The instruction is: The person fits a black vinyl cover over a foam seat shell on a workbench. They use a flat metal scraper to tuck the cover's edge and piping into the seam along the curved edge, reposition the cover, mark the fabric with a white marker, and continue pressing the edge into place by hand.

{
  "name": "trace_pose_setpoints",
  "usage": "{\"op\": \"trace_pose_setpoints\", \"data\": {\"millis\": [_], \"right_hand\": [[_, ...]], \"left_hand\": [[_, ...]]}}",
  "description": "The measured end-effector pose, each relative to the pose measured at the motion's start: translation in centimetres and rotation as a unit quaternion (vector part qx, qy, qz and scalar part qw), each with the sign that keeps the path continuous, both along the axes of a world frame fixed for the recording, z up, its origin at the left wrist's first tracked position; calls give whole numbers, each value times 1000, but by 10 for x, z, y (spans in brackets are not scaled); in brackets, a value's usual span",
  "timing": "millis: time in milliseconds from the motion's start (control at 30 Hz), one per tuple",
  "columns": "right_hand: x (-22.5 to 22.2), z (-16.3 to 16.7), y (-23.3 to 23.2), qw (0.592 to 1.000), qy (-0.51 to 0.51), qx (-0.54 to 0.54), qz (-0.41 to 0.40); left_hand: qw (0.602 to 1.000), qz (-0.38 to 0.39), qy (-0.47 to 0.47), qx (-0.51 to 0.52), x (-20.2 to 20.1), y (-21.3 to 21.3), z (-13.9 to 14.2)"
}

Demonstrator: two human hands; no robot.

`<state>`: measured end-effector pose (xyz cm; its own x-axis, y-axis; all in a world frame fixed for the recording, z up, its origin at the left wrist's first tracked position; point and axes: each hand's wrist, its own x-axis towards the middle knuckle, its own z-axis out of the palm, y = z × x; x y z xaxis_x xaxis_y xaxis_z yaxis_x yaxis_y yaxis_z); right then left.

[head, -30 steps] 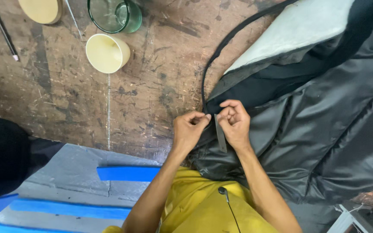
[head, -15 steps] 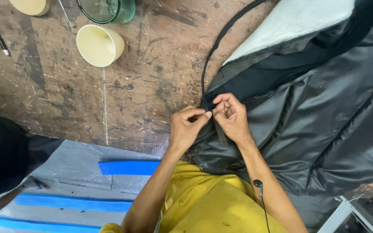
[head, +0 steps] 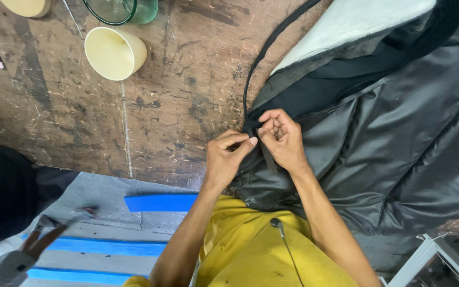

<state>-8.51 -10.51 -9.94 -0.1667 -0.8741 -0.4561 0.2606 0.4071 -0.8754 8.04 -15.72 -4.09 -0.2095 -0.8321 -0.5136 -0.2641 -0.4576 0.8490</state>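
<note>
Head view: black strap [head: 251, 79] pinched between left hand [head: 228, 158] and right hand [head: 282, 139]

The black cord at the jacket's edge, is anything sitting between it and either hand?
Nothing visible does. The left hand and right hand both pinch the black cord directly at the edge of the dark jacket, fingertips nearly meeting.

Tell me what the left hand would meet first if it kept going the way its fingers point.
Likely the right hand: the left hand points right, its fingertips almost touching it over the black fabric.
</note>
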Motion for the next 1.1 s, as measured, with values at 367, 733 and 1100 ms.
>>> {"op": "trace_pose_setpoints", "data": {"millis": [367,733,1100], "right_hand": [[-15,-8,4,988,-141,-30,-52],[-9,5,6,953,-259,-73,-140],[4,-17,12,982,-129,-67,-123]], "left_hand": [[988,-45,142,41,22,-16,3],[961,-208,-179,-29,22,-3,-8],[936,-174,-179,-249,7,-6,10]]}}
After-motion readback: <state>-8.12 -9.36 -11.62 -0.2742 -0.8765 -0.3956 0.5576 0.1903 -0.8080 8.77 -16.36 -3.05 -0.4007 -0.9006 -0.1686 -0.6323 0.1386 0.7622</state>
